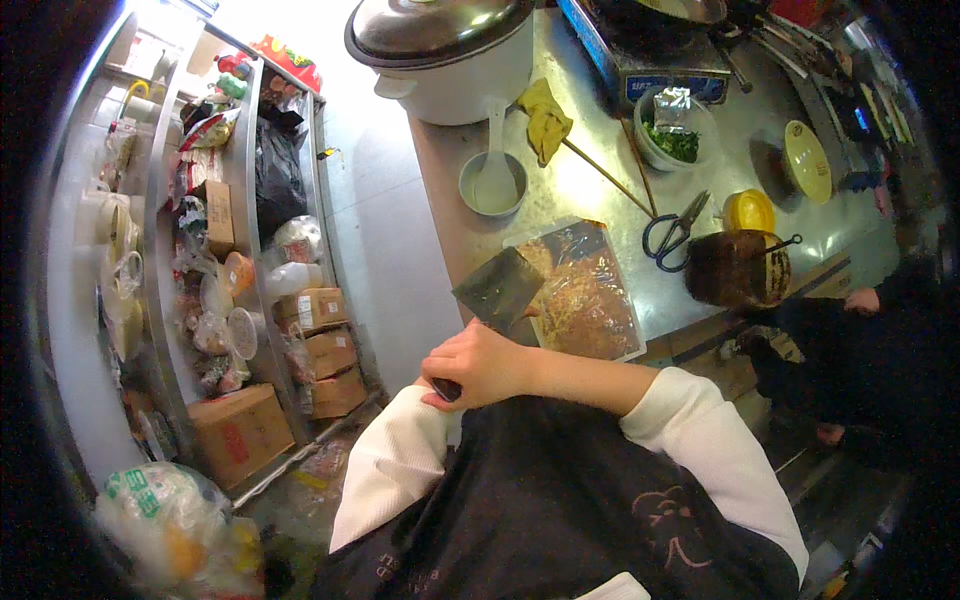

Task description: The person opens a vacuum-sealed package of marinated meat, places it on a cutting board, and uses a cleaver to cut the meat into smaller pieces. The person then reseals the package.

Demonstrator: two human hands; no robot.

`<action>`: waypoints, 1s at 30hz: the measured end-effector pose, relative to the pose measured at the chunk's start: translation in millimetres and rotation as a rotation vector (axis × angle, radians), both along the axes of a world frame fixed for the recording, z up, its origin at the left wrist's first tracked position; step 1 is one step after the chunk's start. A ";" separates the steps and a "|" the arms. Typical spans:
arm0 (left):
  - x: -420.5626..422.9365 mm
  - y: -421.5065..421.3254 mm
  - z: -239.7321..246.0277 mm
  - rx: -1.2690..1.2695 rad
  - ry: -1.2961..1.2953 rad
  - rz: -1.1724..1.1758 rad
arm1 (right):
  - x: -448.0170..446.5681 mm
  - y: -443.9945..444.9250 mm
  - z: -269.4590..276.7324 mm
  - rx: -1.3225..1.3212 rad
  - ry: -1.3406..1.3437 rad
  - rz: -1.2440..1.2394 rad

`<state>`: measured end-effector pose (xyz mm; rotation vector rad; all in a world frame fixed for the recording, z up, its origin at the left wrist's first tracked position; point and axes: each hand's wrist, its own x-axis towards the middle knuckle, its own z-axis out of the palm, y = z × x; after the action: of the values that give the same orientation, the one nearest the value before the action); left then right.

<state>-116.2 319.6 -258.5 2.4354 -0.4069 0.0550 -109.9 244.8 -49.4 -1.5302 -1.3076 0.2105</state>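
My right hand (480, 364) is wrapped around the dark handle of what looks like a cleaver (499, 289), its broad grey blade pointing away from me. My left forearm passes beneath the right wrist. Of my left hand (532, 311) only a bit of finger shows past the blade; the rest is hidden. Right beside the blade lies a shallow tray of orange-brown food (589, 292) under clear plastic film. Black-handled scissors (667, 244) rest beyond the tray's right side.
A large lidded pot (457, 75) stands at the back near a bowl with a white spoon (493, 187). A yellow cloth (547, 127), a tub of chopped greens (671, 142) and a brown container (724, 270) share the metal counter. Loaded shelves (251, 135) rise left. Another person's hand (862, 300) shows right.
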 end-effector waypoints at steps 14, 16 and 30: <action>5.8 -7.0 -2.6 0.011 0.040 -0.022 | 6.6 2.7 -25.2 -0.104 -0.111 -0.133; 5.2 -6.0 -1.2 0.005 0.041 -0.019 | 10.7 1.3 -30.0 -0.266 -0.131 -0.068; 20.4 -13.3 -19.0 -0.305 0.205 0.054 | -10.6 -17.7 -27.9 -0.059 -0.069 -0.093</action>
<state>-95.7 306.3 -277.5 2.1251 -0.2227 -0.1019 -120.5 227.1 -77.3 -1.6565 -1.2905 0.1394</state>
